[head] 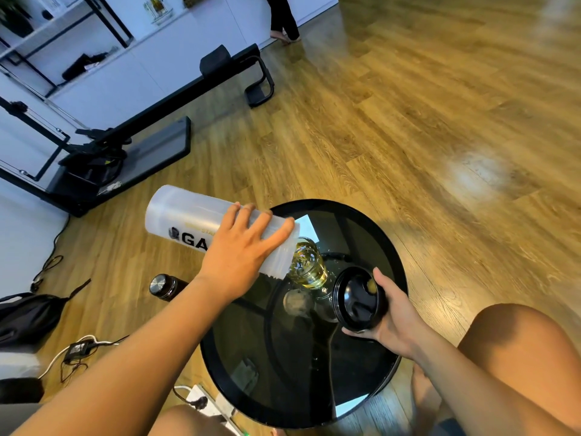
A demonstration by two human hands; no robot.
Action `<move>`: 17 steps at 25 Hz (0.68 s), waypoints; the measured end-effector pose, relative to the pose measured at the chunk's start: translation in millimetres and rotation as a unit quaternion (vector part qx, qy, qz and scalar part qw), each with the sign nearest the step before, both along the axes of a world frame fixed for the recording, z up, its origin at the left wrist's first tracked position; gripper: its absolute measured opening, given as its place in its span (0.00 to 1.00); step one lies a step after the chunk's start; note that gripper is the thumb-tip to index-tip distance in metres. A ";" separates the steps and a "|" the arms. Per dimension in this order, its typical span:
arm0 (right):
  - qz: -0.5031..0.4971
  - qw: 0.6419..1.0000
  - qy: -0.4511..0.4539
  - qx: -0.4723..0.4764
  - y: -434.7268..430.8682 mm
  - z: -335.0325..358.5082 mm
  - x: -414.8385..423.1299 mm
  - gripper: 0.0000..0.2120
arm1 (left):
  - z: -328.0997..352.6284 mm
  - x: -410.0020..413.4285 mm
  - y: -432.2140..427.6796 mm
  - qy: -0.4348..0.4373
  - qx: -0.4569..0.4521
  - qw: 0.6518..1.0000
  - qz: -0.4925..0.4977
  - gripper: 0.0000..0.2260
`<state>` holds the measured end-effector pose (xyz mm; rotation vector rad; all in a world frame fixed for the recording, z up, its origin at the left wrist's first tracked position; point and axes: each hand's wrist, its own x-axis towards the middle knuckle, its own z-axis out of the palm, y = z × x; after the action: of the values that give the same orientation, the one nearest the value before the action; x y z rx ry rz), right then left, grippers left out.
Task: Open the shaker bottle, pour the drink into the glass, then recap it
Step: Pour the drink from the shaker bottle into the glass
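Observation:
My left hand (pixel 243 247) grips a frosted white shaker bottle (pixel 185 220) with black lettering, tipped almost flat with its open mouth down over the glass. The clear glass (pixel 309 265) stands on the round black glass table (pixel 386 369) and holds yellow drink. My right hand (pixel 394 316) holds the black shaker lid (pixel 358 298) just right of the glass, its underside turned up towards me.
A black flask (pixel 165 286) stands on the wooden floor left of the table. Cables, a charger (pixel 77 347) and a power strip (pixel 201 401) lie near my left arm. Exercise equipment (pixel 125 146) stands at the back left. My knee (pixel 518 350) is at the right. A person stands far back.

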<state>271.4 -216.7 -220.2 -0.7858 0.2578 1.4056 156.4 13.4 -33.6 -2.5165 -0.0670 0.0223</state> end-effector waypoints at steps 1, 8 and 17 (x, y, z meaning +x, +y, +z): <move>0.001 1.000 -0.001 -0.002 -0.1 0.8 -0.5 0.35 | -1.7 -2.0 -0.4 0.009 -0.002 1.000 -0.007 0.45; -0.001 1.000 -0.002 -0.003 0.1 3.4 -1.1 0.35 | 8.9 -2.0 13.6 -0.066 -0.022 0.997 0.044 0.47; -0.007 1.000 -0.007 -0.008 -1.6 6.4 -2.8 0.34 | 1.2 -6.7 13.4 -0.066 -0.044 0.997 0.011 0.45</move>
<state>268.6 -218.3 -213.8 -0.8042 0.2636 1.3858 149.7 26.8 -32.4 -2.6021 -0.1507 -0.1342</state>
